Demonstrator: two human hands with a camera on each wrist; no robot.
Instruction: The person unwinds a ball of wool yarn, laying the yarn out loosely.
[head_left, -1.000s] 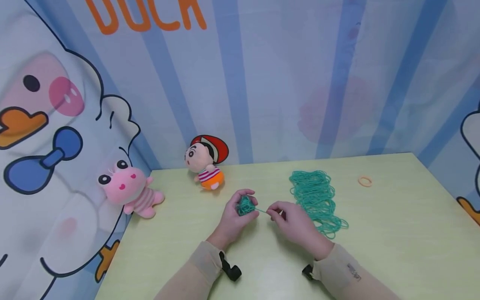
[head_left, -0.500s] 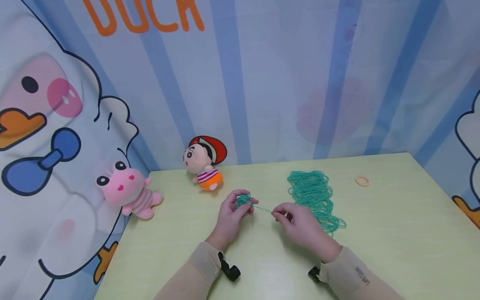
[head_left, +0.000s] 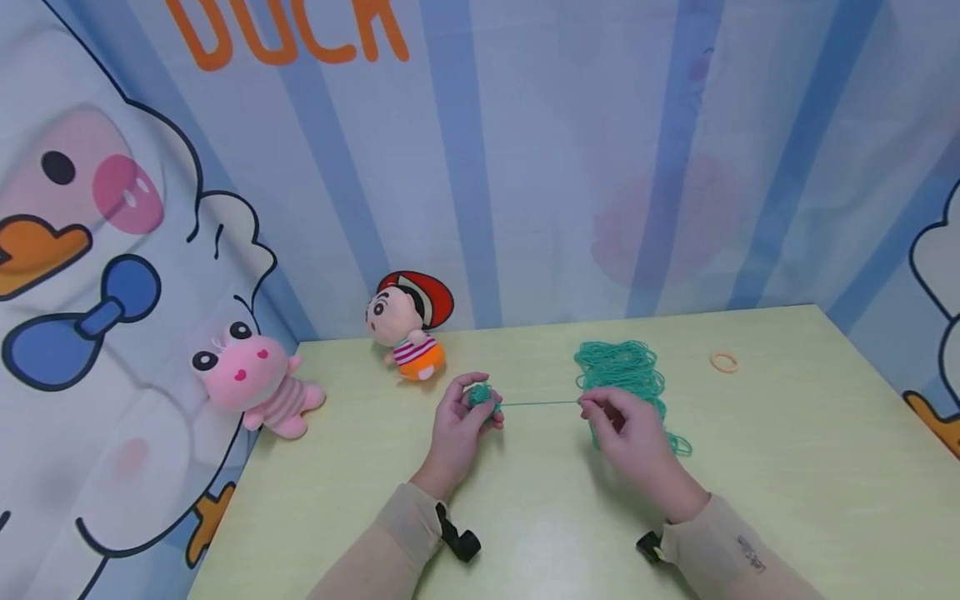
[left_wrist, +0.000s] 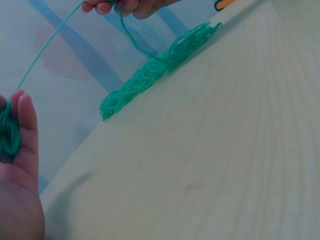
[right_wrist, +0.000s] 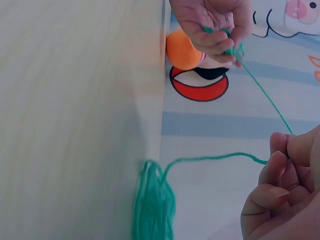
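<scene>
In the head view my left hand curls its fingers round a small ball of green yarn. A taut strand of green yarn runs from that ball to my right hand, which pinches it between thumb and fingertips. Past the pinch, the right wrist view shows the yarn strand sagging down to a loose green yarn pile. That yarn pile lies on the table behind my right hand, which covers part of it. Fingers hide much of the ball.
At the back of the table sits a doll with a red cap. A pink plush toy leans at the left edge. To the right of the pile lies an orange ring. A printed curtain hangs behind.
My right hand has moved right and slightly up, drawing out a longer, straighter strand. My left hand has turned a little and shifted slightly left with the ball.
</scene>
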